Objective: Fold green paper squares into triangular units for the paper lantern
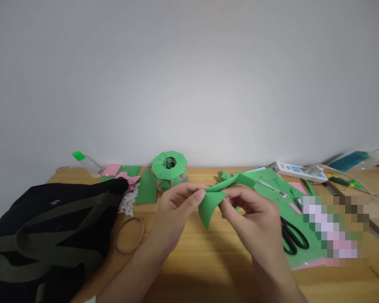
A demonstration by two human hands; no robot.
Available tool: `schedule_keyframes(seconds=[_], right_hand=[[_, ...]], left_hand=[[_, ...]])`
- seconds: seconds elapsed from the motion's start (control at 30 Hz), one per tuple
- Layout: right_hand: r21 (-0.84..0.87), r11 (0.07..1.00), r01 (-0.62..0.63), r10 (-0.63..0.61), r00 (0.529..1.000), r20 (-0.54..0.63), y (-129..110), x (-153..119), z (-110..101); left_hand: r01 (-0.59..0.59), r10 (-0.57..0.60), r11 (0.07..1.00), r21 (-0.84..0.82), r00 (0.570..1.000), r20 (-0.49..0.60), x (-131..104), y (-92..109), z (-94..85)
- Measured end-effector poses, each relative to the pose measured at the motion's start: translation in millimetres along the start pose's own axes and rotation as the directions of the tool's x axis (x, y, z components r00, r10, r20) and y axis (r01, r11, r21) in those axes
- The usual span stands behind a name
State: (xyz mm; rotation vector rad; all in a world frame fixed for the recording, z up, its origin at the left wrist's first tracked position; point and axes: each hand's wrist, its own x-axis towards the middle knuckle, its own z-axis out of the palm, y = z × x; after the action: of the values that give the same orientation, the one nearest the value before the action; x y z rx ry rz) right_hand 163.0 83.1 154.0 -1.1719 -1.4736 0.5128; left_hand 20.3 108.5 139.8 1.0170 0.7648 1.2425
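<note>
A folded piece of green paper [210, 206] is held up over the wooden table between my two hands. My left hand [180, 210] pinches its left end between thumb and fingers. On the other side, my right hand [252, 219] grips the paper with thumb and fingers, and a green flap hangs down between the hands. Behind my left hand stands a round green and pink folded-paper model [169, 168] with a hole in its top.
A black bag [66, 227] lies at the left, beside a thin ring [129, 235] and white paper scraps [129, 202]. Green sheets [303, 235], black-handled scissors [295, 237] and a white power strip [300, 171] are at the right of the table [189, 277].
</note>
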Motion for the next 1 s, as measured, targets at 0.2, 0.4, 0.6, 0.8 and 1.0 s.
schedule_keyframes(seconds=[0.2,0.4,0.6,0.8,1.0], right_hand=[[-0.014,1.000,0.021,-0.021,0.999,0.030,-3,1,1],[-0.069,0.997,0.017,-0.015,0.999,0.035,-7,0,3],[-0.060,0.998,-0.009,0.010,1.000,0.008,-8,-7,8],[-0.015,0.998,-0.054,0.054,0.999,-0.003,-5,-6,10],[-0.209,0.977,0.035,-0.041,0.999,-0.025,-4,-5,5]], left_hand=[[0.024,-0.026,0.996,0.087,0.999,0.024,1,-3,2.1],[0.026,-0.022,0.998,0.055,0.998,-0.066,2,-6,3.4],[0.052,-0.059,0.997,-0.062,0.991,-0.120,3,-10,3.2],[0.012,-0.012,1.000,0.005,0.993,-0.121,3,-9,3.1],[-0.028,0.038,0.990,0.140,0.997,-0.067,3,-2,1.7]])
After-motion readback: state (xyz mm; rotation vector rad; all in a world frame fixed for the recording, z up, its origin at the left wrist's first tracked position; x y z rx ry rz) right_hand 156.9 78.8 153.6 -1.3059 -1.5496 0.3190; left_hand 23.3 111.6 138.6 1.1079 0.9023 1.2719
